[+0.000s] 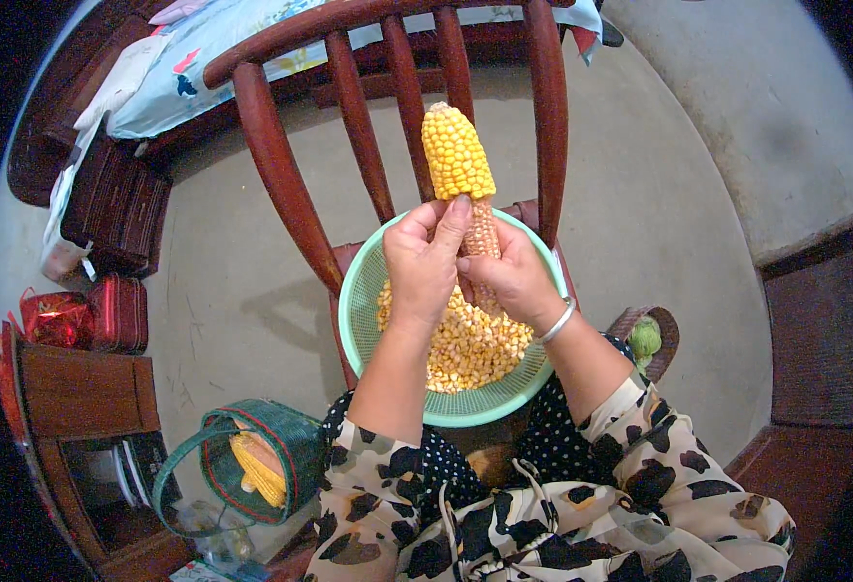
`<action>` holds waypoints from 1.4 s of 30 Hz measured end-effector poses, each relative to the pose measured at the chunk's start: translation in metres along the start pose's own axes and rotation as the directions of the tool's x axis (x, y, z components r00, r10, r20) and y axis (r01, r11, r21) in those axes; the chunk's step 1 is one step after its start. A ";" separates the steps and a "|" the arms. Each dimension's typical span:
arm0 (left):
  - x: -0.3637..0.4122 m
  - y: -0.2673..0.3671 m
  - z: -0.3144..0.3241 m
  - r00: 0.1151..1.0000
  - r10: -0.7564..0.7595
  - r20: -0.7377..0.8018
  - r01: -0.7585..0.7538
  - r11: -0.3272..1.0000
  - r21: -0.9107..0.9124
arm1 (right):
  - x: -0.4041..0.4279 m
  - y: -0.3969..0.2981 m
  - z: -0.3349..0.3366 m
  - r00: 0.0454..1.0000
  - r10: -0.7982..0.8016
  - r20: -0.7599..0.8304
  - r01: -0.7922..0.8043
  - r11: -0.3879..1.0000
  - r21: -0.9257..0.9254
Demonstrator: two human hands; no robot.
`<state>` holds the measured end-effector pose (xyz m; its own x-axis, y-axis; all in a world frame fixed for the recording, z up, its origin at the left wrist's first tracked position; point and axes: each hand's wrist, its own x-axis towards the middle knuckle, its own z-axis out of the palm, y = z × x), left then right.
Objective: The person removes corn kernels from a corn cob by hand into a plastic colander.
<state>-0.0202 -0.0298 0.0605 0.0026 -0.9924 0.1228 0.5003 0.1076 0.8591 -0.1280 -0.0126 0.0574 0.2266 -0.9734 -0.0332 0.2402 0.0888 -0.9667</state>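
Between my two hands an ear of corn (460, 156) stands tilted upright, its top half still covered in yellow kernels and its lower cob stripped bare. My left hand (426, 254) grips it, with the thumb pressed at the lowest edge of the kernels. Lower down, my right hand (510, 273) is wrapped around the bare cob. Under both hands a mint-green plastic colander (357, 327) rests on a wooden chair seat. Loose corn kernels (477, 356) lie heaped inside it, partly hidden by my hands and forearms.
The chair's red-brown slatted back (353, 102) rises just beyond the colander. A green woven basket (302, 444) with corn ears (259, 465) sits at lower left. At right on the floor is a small basket (668, 349) holding something green. A bed (266, 80) stands at the back.
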 end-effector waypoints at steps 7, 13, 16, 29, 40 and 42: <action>-0.001 0.003 -0.003 0.999 0.023 0.049 -0.025 0.998 0.051 | 0.001 -0.001 0.000 0.999 0.009 0.042 -0.009 1.000 0.013; -0.002 0.008 -0.006 0.999 -0.020 0.030 0.017 0.997 0.069 | -0.001 -0.006 0.001 0.997 -0.001 0.080 -0.004 0.998 0.063; -0.003 0.009 -0.005 1.000 -0.001 0.030 0.000 0.999 0.049 | -0.001 -0.007 0.004 0.999 -0.008 0.047 0.006 0.999 0.047; 0.001 -0.001 -0.003 0.999 -0.023 -0.031 0.023 1.000 -0.007 | -0.001 -0.006 0.006 0.999 -0.050 0.005 0.050 0.995 -0.090; 0.000 0.003 -0.004 0.997 0.028 0.066 -0.028 1.000 0.004 | 0.000 -0.004 -0.001 0.996 0.006 0.090 -0.015 0.994 0.104; 0.000 0.001 -0.005 0.997 0.042 0.059 -0.042 0.999 0.004 | -0.001 -0.007 0.001 0.994 0.023 0.106 -0.037 0.990 0.137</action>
<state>-0.0150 -0.0301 0.0589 -0.0274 -0.9819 0.1876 0.4962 0.1496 0.8552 -0.1289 -0.0122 0.0645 0.3306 -0.9434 -0.0283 0.3582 0.1531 -0.9210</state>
